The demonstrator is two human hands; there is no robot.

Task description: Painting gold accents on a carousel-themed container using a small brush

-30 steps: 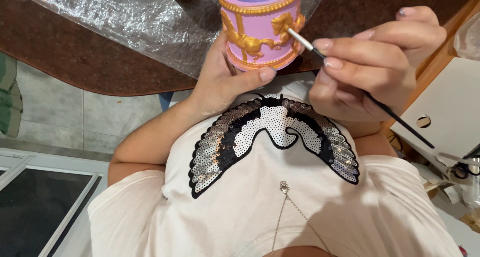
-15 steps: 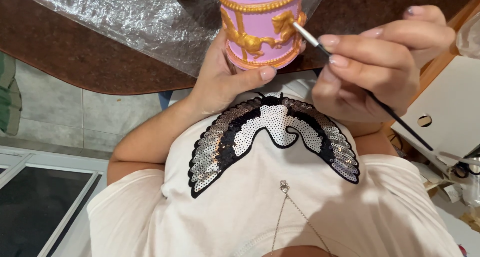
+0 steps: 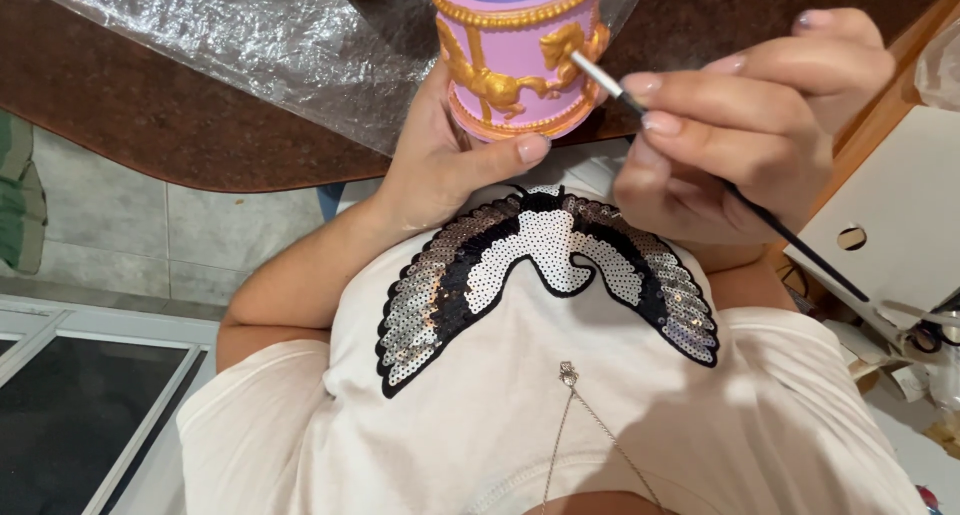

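Shifted slightly left and down since half a second ago: right hand (image 3: pixel 745 125), fingers pinched on thin black paintbrush (image 3: pixel 720 180), tip at gold horse relief. Lilac carousel cup (image 3: pixel 515 50), gold trim, over plastic sheet (image 3: pixel 250 45) at brown table (image 3: pixel 130 125) edge, gripped at base by left hand (image 3: pixel 445 165).

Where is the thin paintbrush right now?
In the head view, the paintbrush is pinched in the right hand at upper right. Its tip touches a gold horse on the lilac cup, which the left hand steadies at the table edge.
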